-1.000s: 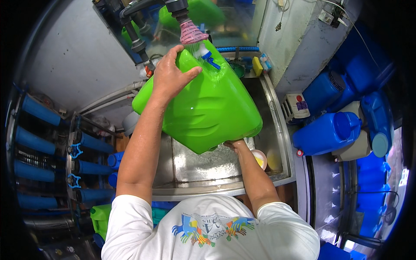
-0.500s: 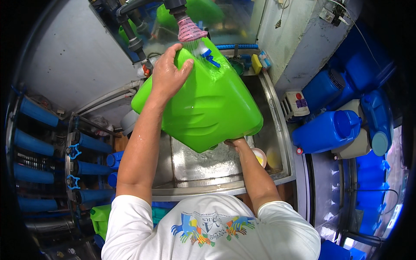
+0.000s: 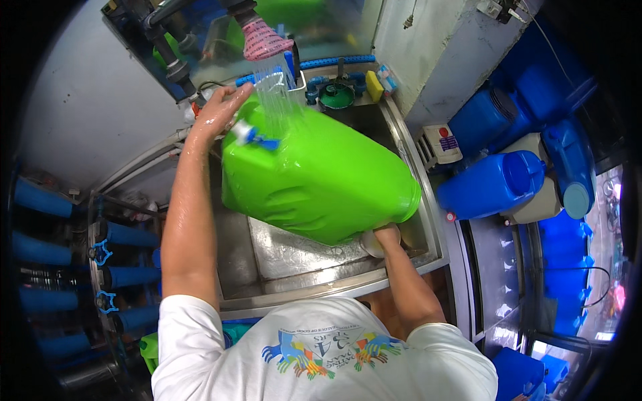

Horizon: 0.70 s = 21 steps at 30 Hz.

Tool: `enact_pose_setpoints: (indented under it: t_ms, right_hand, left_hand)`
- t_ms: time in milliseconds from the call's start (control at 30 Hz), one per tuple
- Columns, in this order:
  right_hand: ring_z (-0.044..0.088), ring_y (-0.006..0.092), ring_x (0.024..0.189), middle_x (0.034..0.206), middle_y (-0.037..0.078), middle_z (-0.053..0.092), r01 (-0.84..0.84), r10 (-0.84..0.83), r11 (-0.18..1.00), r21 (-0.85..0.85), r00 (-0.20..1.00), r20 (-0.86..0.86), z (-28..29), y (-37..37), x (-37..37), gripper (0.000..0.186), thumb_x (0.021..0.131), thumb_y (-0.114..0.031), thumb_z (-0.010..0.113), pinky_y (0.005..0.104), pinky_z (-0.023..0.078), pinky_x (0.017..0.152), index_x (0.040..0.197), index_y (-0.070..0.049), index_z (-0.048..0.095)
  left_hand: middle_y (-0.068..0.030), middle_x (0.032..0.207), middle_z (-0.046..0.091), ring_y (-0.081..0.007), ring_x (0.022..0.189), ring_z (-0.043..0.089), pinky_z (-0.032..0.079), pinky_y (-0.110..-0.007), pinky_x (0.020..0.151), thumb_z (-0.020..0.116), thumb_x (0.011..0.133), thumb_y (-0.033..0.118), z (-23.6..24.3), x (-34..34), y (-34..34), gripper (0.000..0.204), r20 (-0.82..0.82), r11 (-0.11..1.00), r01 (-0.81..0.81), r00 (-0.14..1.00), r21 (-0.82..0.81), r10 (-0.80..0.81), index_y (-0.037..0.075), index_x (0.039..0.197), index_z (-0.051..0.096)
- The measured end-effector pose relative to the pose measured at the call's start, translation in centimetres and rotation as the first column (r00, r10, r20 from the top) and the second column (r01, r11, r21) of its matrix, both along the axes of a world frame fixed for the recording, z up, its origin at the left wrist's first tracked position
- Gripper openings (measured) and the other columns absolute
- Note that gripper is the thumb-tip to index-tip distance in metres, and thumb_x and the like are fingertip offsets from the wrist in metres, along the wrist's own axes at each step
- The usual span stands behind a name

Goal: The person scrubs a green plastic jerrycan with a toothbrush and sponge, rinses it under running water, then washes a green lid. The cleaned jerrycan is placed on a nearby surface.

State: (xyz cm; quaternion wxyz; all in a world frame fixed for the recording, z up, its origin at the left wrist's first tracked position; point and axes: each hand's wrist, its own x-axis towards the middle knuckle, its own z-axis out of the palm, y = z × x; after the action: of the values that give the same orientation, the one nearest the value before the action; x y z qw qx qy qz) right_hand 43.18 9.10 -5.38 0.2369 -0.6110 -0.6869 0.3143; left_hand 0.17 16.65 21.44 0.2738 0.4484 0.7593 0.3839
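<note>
A bright green plastic water jug (image 3: pixel 314 174) lies tilted between my hands, over a steel sink (image 3: pixel 294 257). At its left end is a white and blue spigot (image 3: pixel 257 137). My left hand (image 3: pixel 222 110) grips the jug's upper left edge, fingers pointing up along it and wet. From below, my right hand (image 3: pixel 386 235) holds the jug's lower right end; the fingertips are hidden beneath it. Water streams onto the jug's upper side from a tap outlet (image 3: pixel 264 41) wrapped in pink printed material. A pale bowl (image 3: pixel 372 247) sits in the sink, partly behind my right hand.
A yellow sponge (image 3: pixel 374 85) and a green round fitting (image 3: pixel 336 95) stand at the sink's back edge. Blue jugs (image 3: pixel 491 184) crowd the right side. Blue filter tubes (image 3: pixel 134 234) line a rack on the left. Dark pipes (image 3: pixel 175 67) run above, at the back left.
The jug has turned and tipped, its spigot end swinging left and down. My left hand has moved left with it; my right hand has moved slightly right and down. Water now falls beside the spigot.
</note>
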Motion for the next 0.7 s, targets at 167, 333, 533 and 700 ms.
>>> enact_pose_setpoints:
  t_ms: [167,333,533,700]
  right_hand:
    - [0.07,0.0323,0.097,0.105,0.017,0.071,-0.078,0.122,0.989,0.126,0.909,-0.398,6.4,-1.0,-1.3,0.035,0.079,-0.021,0.074,0.0406,0.055,0.084,0.108,-0.003,0.068]
    - [0.069,0.0371,0.094,0.104,0.021,0.071,-0.135,0.135,0.99,-0.037,0.991,-0.006,8.8,2.0,-8.2,0.04,0.076,-0.023,0.078,0.0407,0.054,0.083,0.109,-0.002,0.069]
    - [0.069,0.0366,0.094,0.103,0.021,0.071,-0.149,0.137,0.985,-0.084,0.981,-0.135,7.9,2.0,-9.8,0.046,0.077,-0.027,0.079,0.0407,0.053,0.084,0.113,-0.001,0.068]
    - [0.07,0.0269,0.095,0.101,0.017,0.072,-0.152,0.121,0.976,-0.155,0.973,-0.195,12.5,-1.3,-5.0,0.041,0.077,-0.021,0.08,0.0361,0.053,0.085,0.109,0.001,0.069]
  left_hand:
    - [-0.0333,0.145,0.044,-0.0415,0.136,0.046,0.036,-0.045,0.112,0.052,0.083,0.079,-11.3,-2.7,0.1,0.104,-0.355,0.925,0.161,0.889,-0.345,-0.288,-0.005,0.144,0.044]
    - [-0.0205,0.142,0.054,-0.0319,0.135,0.048,0.033,-0.038,0.114,0.05,0.099,0.054,-17.0,5.3,-1.0,0.065,0.216,0.873,0.485,0.848,0.051,-0.484,0.003,0.14,0.053]
    - [-0.0213,0.138,0.056,-0.0328,0.131,0.051,0.035,-0.037,0.112,0.049,0.1,0.052,-18.9,8.7,-2.3,0.061,-0.036,0.939,0.343,0.939,0.041,-0.341,0.006,0.14,0.054]
    - [-0.0185,0.136,0.059,-0.0278,0.129,0.053,0.036,-0.036,0.11,0.044,0.102,0.053,-25.4,0.8,-4.2,0.064,0.234,0.917,0.385,0.886,0.108,-0.4,-0.001,0.135,0.055]
